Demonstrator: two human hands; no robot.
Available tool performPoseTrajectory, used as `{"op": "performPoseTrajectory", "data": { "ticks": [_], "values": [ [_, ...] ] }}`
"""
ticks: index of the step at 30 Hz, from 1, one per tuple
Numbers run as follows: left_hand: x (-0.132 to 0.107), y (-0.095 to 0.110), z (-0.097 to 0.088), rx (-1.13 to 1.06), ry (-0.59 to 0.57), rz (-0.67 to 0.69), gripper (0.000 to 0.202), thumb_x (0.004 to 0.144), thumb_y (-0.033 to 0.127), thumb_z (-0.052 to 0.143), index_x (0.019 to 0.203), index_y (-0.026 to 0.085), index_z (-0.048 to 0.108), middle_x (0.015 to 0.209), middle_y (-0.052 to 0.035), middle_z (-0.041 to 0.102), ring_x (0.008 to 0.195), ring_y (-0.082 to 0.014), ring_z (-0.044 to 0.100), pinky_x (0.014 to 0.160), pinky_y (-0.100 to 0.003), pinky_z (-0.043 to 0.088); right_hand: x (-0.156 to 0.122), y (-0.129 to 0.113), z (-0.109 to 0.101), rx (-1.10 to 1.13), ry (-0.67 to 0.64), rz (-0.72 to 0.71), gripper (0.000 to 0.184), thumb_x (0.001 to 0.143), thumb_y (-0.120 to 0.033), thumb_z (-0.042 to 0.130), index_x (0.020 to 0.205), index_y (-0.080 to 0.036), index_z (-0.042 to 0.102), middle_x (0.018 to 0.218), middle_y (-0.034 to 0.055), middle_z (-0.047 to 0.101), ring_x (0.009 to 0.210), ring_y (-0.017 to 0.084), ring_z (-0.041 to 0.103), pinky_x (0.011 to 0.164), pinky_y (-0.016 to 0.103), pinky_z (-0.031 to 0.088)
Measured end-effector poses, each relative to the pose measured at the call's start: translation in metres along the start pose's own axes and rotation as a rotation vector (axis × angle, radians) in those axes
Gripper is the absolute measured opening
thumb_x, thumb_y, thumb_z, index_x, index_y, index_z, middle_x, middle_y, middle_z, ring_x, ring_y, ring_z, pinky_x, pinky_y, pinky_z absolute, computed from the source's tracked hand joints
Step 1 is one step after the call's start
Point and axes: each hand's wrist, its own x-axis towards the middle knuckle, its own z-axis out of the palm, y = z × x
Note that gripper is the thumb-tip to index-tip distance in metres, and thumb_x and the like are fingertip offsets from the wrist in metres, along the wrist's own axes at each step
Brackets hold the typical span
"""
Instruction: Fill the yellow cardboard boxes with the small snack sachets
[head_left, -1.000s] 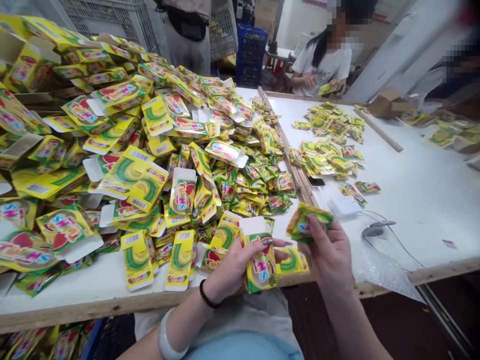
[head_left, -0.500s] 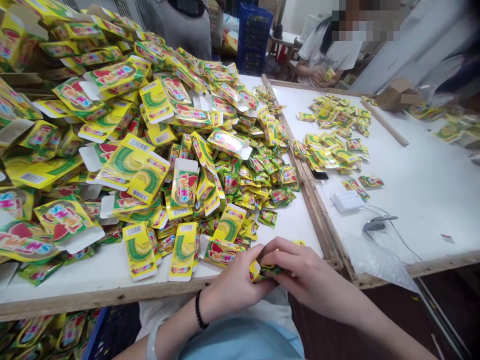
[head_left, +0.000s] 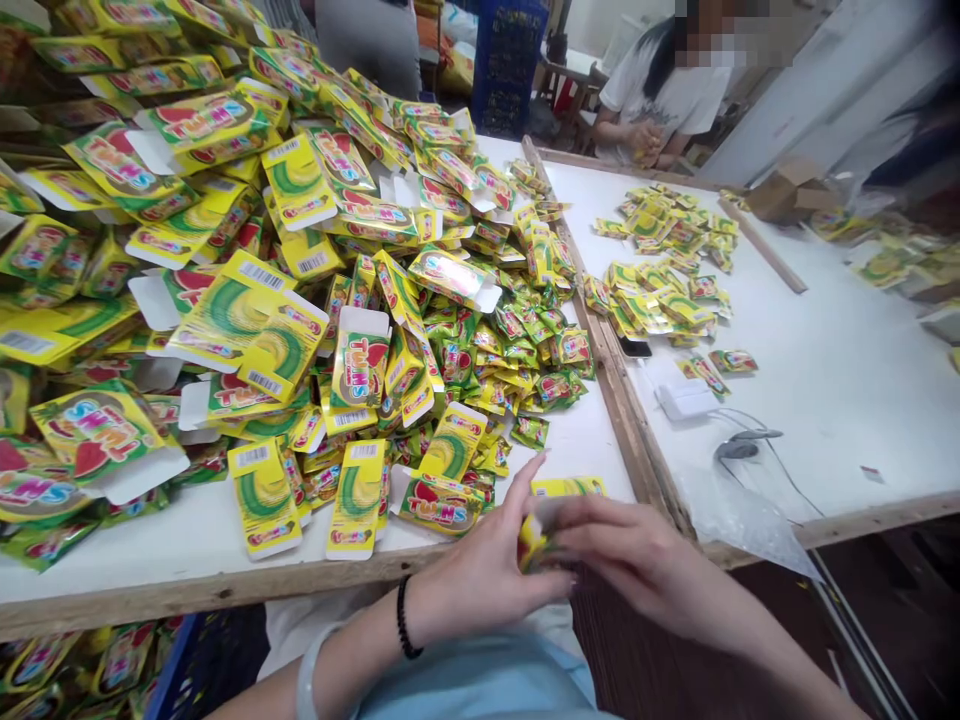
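While a white-topped desk point(head_left: 589, 450) carries a heap of flat printed yellow cartons point(head_left: 225, 300) and foil sachets point(head_left: 525, 340), left hand point(head_left: 480, 575), right hand point(head_left: 637, 560), both curled, gripping between them a partly hidden yellow carton point(head_left: 535, 543), over the desk's wooden edge

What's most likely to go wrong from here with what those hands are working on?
The yellow carton, pinched between the left hand and right hand, is mostly hidden and could crease or slip. The loose sachet lying near the wooden rail might get knocked out of place by a careless elbow or wrist.
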Motion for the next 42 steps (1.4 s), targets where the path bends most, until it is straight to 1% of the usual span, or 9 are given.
{"op": "performPoseTrajectory", "data": {
  "ticks": [5, 7, 12, 16, 22, 26, 34, 39, 42],
  "values": [
    [0.03, -0.013, -0.008, 0.746, 0.242, 0.054, 0.047, 0.088, 0.035, 0.047, 0.13, 0.017, 0.041, 0.12, -0.0148, 0.052, 0.11, -0.0292, 0.049, 0.09, -0.043, 0.04, -0.001, 0.055, -0.055, -0.661, 0.877, 0.209, 0.029, 0.084, -0.03, 0.058, 0.112, -0.022, 0.059, 0.112, 0.0096, 0.058, 0.076, 0.018, 0.061, 0.068, 0.031, 0.048],
    [0.042, -0.02, -0.008, 1.032, 0.249, -0.007, 0.043, 0.085, 0.03, 0.05, 0.124, 0.011, 0.047, 0.115, -0.0182, 0.053, 0.104, -0.0324, 0.05, 0.082, -0.044, 0.043, 0.012, 0.076, -0.055, -0.769, 0.982, 0.324, 0.041, 0.08, -0.041, 0.061, 0.112, -0.017, 0.057, 0.105, 0.0112, 0.059, 0.063, 0.015, 0.055, 0.061, 0.031, 0.044],
    [0.057, -0.025, 0.0, 1.294, 0.16, -0.027, 0.034, 0.083, 0.008, 0.042, 0.115, 0.005, 0.053, 0.108, -0.0199, 0.054, 0.093, -0.0296, 0.054, 0.068, -0.038, 0.045, 0.057, 0.107, 0.005, -0.255, 0.511, 0.347, 0.028, 0.074, -0.044, 0.066, 0.087, -0.02, 0.06, 0.081, 0.0037, 0.059, 0.069, 0.017, 0.054, 0.063, 0.029, 0.041],
    [0.056, -0.022, -0.008, 1.321, 0.076, -0.015, 0.026, 0.083, 0.003, 0.037, 0.098, 0.006, 0.058, 0.093, -0.0159, 0.055, 0.081, -0.0251, 0.056, 0.06, -0.033, 0.044, 0.064, 0.118, 0.033, -0.061, 0.519, 0.376, 0.025, 0.068, -0.038, 0.07, 0.077, -0.02, 0.056, 0.076, 0.0005, 0.057, 0.065, 0.015, 0.052, 0.06, 0.028, 0.04],
    [0.052, -0.027, -0.034, 1.274, 0.073, 0.042, 0.017, 0.082, 0.004, 0.043, 0.089, 0.013, 0.056, 0.096, -0.0107, 0.054, 0.084, -0.0215, 0.055, 0.068, -0.032, 0.046, 0.041, 0.124, 0.029, 0.286, 0.634, 0.419, 0.031, 0.078, -0.045, 0.06, 0.092, -0.02, 0.048, 0.06, -0.0038, 0.058, 0.051, 0.014, 0.055, 0.049, 0.026, 0.044],
    [0.048, -0.022, -0.04, 1.26, 0.113, 0.124, 0.016, 0.086, 0.009, 0.043, 0.092, 0.015, 0.056, 0.098, -0.0103, 0.055, 0.09, -0.0233, 0.054, 0.074, -0.035, 0.046, 0.032, 0.117, 0.032, 0.491, 0.668, 0.431, 0.036, 0.076, -0.047, 0.062, 0.097, -0.018, 0.054, 0.072, 0.0016, 0.067, 0.053, 0.013, 0.058, 0.05, 0.027, 0.05],
    [0.064, -0.018, -0.063, 1.233, 0.438, 0.365, 0.03, 0.086, 0.012, 0.048, 0.113, 0.02, 0.058, 0.139, -0.0123, 0.042, 0.134, -0.0316, 0.027, 0.107, -0.051, 0.024, 0.038, 0.095, 0.042, 0.644, 0.658, 0.361, 0.021, 0.076, -0.039, 0.066, 0.082, -0.02, 0.064, 0.074, 0.001, 0.065, 0.064, 0.014, 0.061, 0.053, 0.026, 0.051],
    [0.067, -0.009, -0.071, 0.858, 0.361, 0.383, 0.022, 0.091, 0.017, 0.043, 0.101, 0.017, 0.062, 0.108, -0.0074, 0.067, 0.114, -0.0234, 0.053, 0.096, -0.038, 0.04, 0.039, 0.063, 0.026, 0.442, 0.623, 0.138, 0.007, 0.079, -0.028, 0.066, 0.078, -0.022, 0.068, 0.132, 0.0052, 0.049, 0.127, 0.024, 0.04, 0.1, 0.038, 0.04],
    [0.061, 0.0, -0.063, 0.57, 0.128, 0.293, 0.024, 0.092, 0.023, 0.041, 0.102, 0.019, 0.062, 0.092, -0.0043, 0.069, 0.085, -0.0165, 0.064, 0.076, -0.026, 0.047, 0.039, 0.044, 0.01, 0.281, 0.487, 0.038, 0.008, 0.083, -0.023, 0.06, 0.084, -0.023, 0.068, 0.14, 0.0051, 0.042, 0.13, 0.025, 0.036, 0.103, 0.043, 0.035]
  ]
}}
